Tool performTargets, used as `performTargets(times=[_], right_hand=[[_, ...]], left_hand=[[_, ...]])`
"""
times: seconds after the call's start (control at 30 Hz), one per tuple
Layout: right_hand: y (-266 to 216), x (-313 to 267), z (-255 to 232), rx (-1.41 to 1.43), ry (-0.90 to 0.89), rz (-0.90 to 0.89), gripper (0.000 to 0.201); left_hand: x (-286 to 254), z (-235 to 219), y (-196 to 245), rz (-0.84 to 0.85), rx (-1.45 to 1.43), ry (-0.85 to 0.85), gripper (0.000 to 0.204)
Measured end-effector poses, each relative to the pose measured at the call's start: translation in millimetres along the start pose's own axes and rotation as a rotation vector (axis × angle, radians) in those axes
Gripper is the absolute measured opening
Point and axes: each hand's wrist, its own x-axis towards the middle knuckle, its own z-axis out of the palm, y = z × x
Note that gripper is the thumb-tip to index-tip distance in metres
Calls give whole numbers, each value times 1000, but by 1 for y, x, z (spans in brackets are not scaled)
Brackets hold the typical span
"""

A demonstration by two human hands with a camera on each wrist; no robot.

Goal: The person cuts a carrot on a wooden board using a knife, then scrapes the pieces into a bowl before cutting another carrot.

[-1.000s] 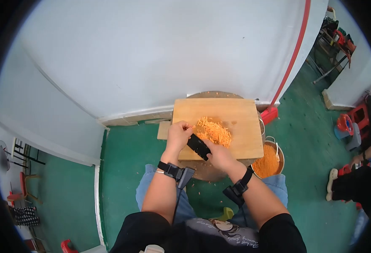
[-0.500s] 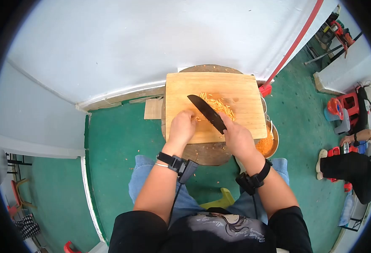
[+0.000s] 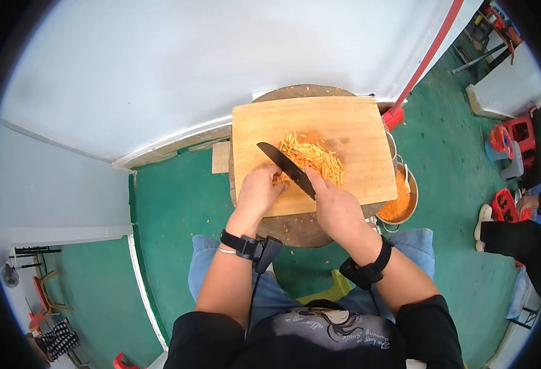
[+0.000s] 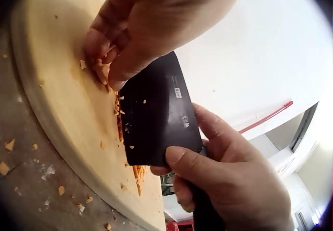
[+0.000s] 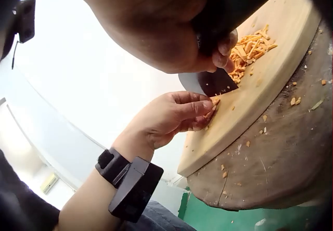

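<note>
Kitchen knife (image 3: 293, 171): between left hand (image 3: 259, 189) and heap of carrot strips (image 3: 315, 160); long axis slants far-left to near-right.
Left hand: fingertips closed in a pinch on a few strips, just near-left of the blade.
Right hand (image 3: 340, 210): wrapped round the handle, thumb against the blade.
Count: 1 knife, 1 heap (strips uncountable), 1 cutting board (image 3: 366, 126), 1 round wooden block (image 3: 290, 231) beneath.

Arms (image 3: 224, 280) forward; left fingers (image 5: 193, 109) pinched, right fingers (image 4: 214, 127) curled.

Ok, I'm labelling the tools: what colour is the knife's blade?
The blade is black with small pale markings, clearest in the left wrist view.
</note>
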Motion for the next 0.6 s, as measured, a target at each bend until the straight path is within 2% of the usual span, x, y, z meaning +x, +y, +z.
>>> performTargets(times=[0.2, 0.27, 0.4, 0.47, 0.6], right_hand=[[2, -2, 1, 32, -6, -6, 62], [5, -2, 4, 18, 36, -63, 61], [3, 3, 2, -12, 8, -53, 61], [3, 5, 0, -20, -54, -36, 62], [1, 2, -5, -22, -61, -28, 63]], left_hand=[[4, 8, -1, 21, 76, 23, 17], [6, 7, 1, -17, 84, 5, 16], [6, 8, 7, -75, 98, 1, 12], [5, 10, 6, -60, 107, 13, 11], [3, 12, 7, -76, 131, 37, 12]])
